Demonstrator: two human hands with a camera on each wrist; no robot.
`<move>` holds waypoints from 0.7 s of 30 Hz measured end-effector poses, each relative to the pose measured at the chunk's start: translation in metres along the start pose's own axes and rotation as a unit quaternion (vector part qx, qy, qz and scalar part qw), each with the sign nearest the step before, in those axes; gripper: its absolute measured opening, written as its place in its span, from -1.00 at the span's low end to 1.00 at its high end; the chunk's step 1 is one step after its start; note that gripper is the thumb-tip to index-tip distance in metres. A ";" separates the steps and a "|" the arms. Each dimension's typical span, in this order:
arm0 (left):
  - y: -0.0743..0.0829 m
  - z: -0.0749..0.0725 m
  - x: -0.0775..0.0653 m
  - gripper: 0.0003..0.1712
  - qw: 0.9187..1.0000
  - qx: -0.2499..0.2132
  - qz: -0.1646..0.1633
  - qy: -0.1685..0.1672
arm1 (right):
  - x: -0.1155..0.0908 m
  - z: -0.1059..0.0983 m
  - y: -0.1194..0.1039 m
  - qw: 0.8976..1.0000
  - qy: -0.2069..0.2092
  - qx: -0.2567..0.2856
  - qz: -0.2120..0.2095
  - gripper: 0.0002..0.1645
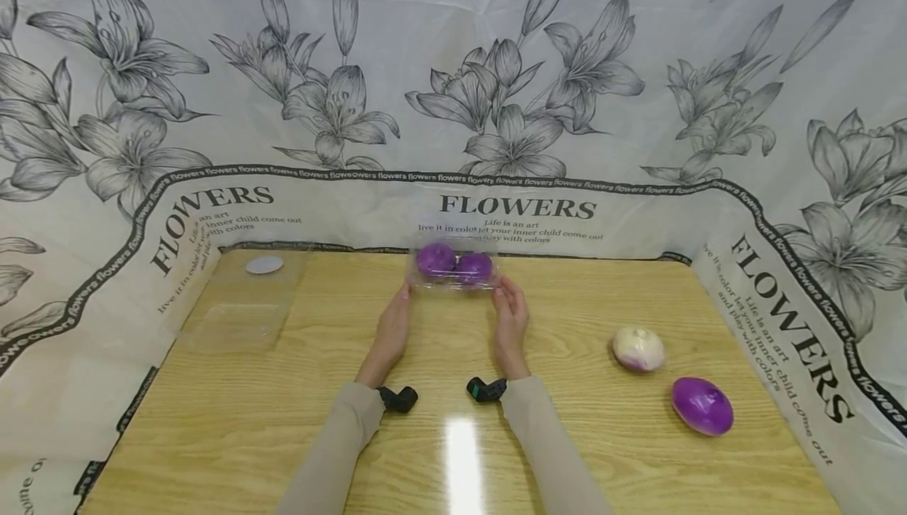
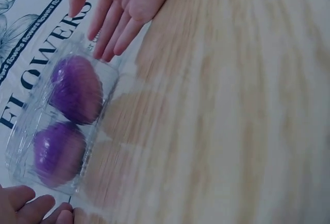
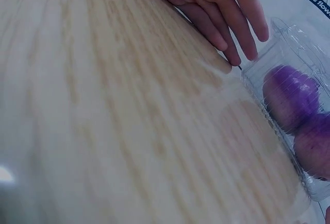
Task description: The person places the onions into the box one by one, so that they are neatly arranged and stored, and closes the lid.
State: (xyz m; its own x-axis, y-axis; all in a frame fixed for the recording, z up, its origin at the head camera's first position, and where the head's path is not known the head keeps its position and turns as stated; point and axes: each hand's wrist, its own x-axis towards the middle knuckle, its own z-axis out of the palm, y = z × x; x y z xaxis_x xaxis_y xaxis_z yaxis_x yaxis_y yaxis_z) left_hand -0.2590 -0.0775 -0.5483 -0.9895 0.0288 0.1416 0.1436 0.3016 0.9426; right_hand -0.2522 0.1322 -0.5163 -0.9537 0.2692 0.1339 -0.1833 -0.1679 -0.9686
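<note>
A clear plastic box (image 1: 453, 286) stands at the back edge of the table with two purple onions in it, the left onion (image 1: 435, 261) and the right onion (image 1: 474, 268). My left hand (image 1: 391, 330) is at the box's left end, fingertips right by its front corner. At the other end is my right hand (image 1: 512, 326), its fingers extended and close to the box wall. Neither hand curls round anything. The left wrist view has the right hand (image 2: 126, 7) with straight, slightly spread fingers; the right wrist view has the left hand (image 3: 216, 7) likewise.
Another clear plastic box (image 1: 230, 326) with a white oval label (image 1: 264, 264) lies at the back left. On the right are a whitish onion (image 1: 638, 349) and a glossy purple onion (image 1: 701, 405). Flower-printed cloth (image 1: 368, 220) walls in the back and sides.
</note>
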 end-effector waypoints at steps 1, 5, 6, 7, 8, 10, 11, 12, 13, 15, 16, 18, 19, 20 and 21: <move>0.000 0.000 0.000 -0.32 1.000 -0.015 0.000 0.012 | 0.001 -0.001 0.003 1.000 0.001 0.009 -0.001 -0.53; -0.001 -0.002 -0.003 -0.39 0.991 -0.107 -0.006 0.076 | -0.004 -0.006 0.017 0.999 0.012 0.040 -0.008 -0.54; -0.002 -0.003 -0.006 -0.40 0.988 -0.126 -0.009 0.088 | -0.007 -0.007 0.020 0.999 0.011 0.052 -0.009 -0.54; -0.002 -0.004 -0.009 -0.41 0.985 -0.142 -0.012 0.099 | -0.011 -0.007 0.021 0.998 0.009 0.063 -0.011 -0.54; -0.002 -0.006 -0.012 -0.42 0.982 -0.153 -0.013 0.106 | -0.015 -0.007 0.022 0.997 0.005 0.079 -0.017 -0.54; -0.001 -0.008 -0.020 -0.43 0.979 -0.174 -0.011 0.110 | -0.025 -0.007 0.023 0.992 -0.019 0.122 -0.034 -0.54; -0.001 -0.009 -0.024 -0.44 0.978 -0.177 -0.008 0.110 | -0.029 -0.006 0.024 0.988 -0.037 0.141 -0.044 -0.53; 0.000 -0.011 -0.029 -0.45 0.979 -0.175 -0.008 0.108 | -0.033 -0.006 0.024 0.984 -0.060 0.162 -0.051 -0.53; 0.004 -0.013 -0.035 -0.46 0.979 -0.173 -0.004 0.106 | -0.036 -0.005 0.024 0.978 -0.083 0.180 -0.061 -0.52; 0.010 -0.017 -0.047 -0.46 0.979 -0.174 0.008 0.105 | -0.043 -0.003 0.024 0.970 -0.128 0.194 -0.072 -0.51; 0.011 -0.018 -0.053 -0.46 0.979 -0.172 0.010 0.107 | -0.047 -0.002 0.025 0.967 -0.149 0.192 -0.075 -0.51; 0.011 -0.023 -0.066 -0.44 0.980 -0.160 0.017 0.114 | -0.054 0.000 0.026 0.959 -0.187 0.197 -0.083 -0.50; 0.011 -0.025 -0.072 -0.44 0.980 -0.155 0.023 0.123 | -0.058 0.002 0.026 0.955 -0.203 0.200 -0.085 -0.50; 0.008 -0.028 -0.078 -0.44 0.979 -0.152 0.029 0.135 | -0.061 0.003 0.027 0.951 -0.221 0.201 -0.086 -0.50; 0.003 -0.031 -0.083 -0.44 0.977 -0.146 0.036 0.153 | -0.066 0.005 0.026 0.948 -0.234 0.201 -0.082 -0.49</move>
State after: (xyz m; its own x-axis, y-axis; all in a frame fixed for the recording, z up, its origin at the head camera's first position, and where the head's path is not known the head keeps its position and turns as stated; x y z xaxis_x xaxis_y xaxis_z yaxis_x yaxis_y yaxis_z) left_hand -0.1763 -0.1083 -0.5477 -0.9321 -0.2599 0.2524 0.2553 0.0233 0.9666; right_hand -0.1958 0.1049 -0.5495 -0.8882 -0.1117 0.4457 -0.3250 -0.5330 -0.7812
